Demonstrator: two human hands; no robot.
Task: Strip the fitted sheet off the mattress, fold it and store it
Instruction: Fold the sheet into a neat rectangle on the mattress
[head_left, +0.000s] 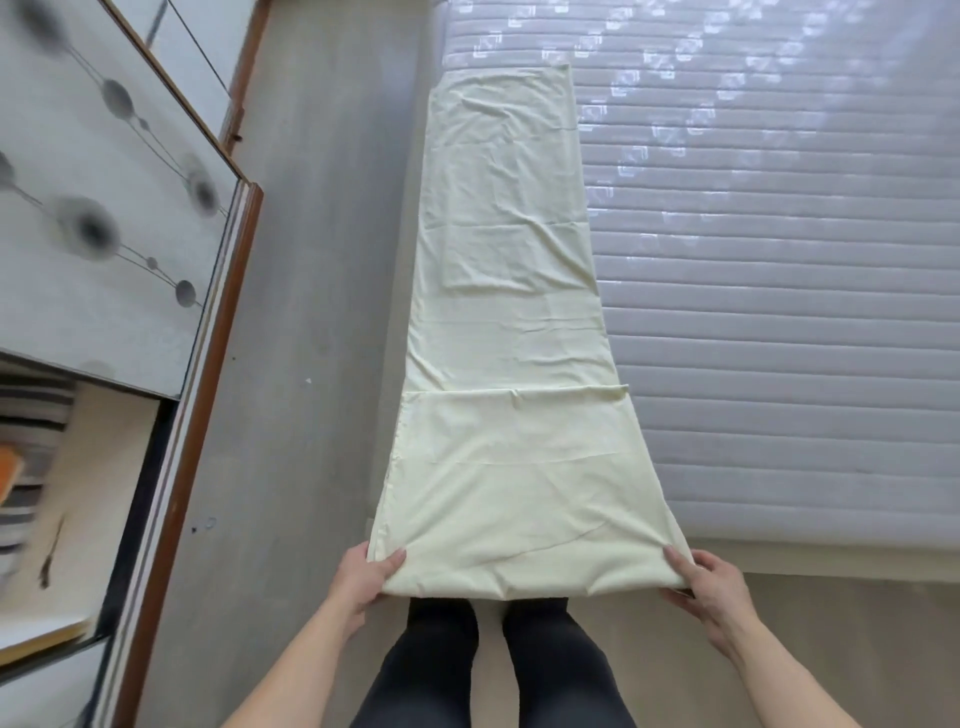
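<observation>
Folding stage: left hand and right hand pinch the sheet strip's near corners; next, carry them to the far end

One sheet, one mattress

Two hands — left, right — two legs, one wardrobe.

Pale yellow sheet on grey (ribbed, quilted) mattress.

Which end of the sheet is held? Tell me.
The near end of the sheet: left hand and right hand grip its corners. The far end lies flat.
</observation>
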